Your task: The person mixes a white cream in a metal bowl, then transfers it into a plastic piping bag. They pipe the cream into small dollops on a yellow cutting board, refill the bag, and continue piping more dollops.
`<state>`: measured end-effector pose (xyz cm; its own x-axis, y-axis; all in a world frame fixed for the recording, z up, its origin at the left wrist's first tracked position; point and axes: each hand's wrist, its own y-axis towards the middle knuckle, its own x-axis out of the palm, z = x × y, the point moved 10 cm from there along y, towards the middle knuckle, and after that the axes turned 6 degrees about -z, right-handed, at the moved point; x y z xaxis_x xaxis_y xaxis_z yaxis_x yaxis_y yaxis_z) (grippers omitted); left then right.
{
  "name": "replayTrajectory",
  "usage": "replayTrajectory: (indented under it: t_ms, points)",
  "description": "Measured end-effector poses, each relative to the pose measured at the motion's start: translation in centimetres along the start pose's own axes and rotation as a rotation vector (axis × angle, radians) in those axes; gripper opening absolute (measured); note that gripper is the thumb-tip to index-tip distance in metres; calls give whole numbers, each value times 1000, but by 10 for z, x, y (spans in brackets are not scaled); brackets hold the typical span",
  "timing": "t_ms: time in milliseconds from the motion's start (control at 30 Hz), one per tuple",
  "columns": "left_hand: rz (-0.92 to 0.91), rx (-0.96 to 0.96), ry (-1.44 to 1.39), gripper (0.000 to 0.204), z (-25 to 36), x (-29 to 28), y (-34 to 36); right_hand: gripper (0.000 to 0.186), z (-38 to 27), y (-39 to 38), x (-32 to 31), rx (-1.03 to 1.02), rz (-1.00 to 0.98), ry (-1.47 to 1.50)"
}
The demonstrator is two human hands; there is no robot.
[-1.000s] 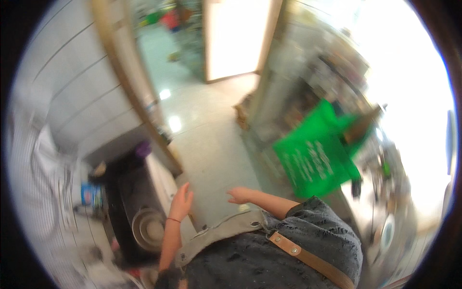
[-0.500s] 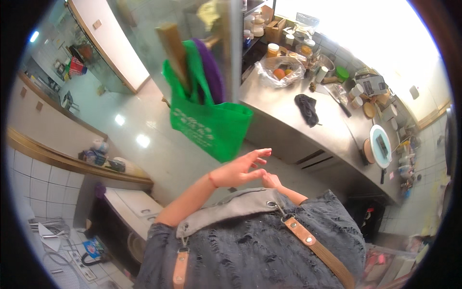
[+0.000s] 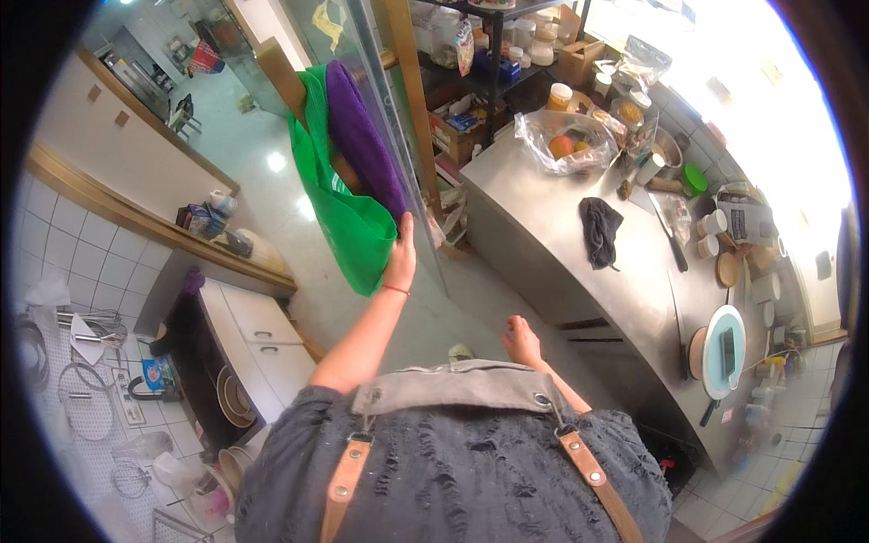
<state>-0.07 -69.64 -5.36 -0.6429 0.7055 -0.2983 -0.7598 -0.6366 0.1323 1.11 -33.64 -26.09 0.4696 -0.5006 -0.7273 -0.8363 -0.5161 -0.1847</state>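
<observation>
My left hand (image 3: 401, 258) reaches forward with its fingers stretched upward. It is against the edge of a green cloth bag (image 3: 348, 240) and the lower end of a purple cloth (image 3: 362, 136). Both hang from a wooden door handle (image 3: 281, 81) on a glass door (image 3: 385, 100). Whether the fingertips also press on the glass, I cannot tell. My right hand (image 3: 522, 342) is held low in front of me, its fingers curled in, with nothing visible in them.
On the right runs a steel counter (image 3: 543, 213) bearing a black cloth (image 3: 599, 233), a plastic bag of fruit (image 3: 566, 145), a knife (image 3: 677, 249) and a round scale (image 3: 722, 353). Beyond it stands a black shelf (image 3: 493, 72). A white cabinet (image 3: 253, 317) is at left.
My left hand has moved from beside my right hand to the green bag and purple cloth. The bag has turned edge-on with the glass door, and my view has shifted.
</observation>
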Motion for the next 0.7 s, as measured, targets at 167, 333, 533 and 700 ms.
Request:
replayTrajectory:
  t_ms: [167,333,533,700]
  points:
    - [149,235,464,36,39,-36,0,29,-32,13,-4,-35,-77,8]
    - [-102,521,153,26,90,-69,-58,34,-136,26,-46,-247,-62,37]
    - [-572,577,-324,27,166,-70,-114,65,-293,44,-99,-575,-164,792]
    - [-936,-50,-1688,43,186,-23,-105,62,-343,60,-76,-203,-486,1357]
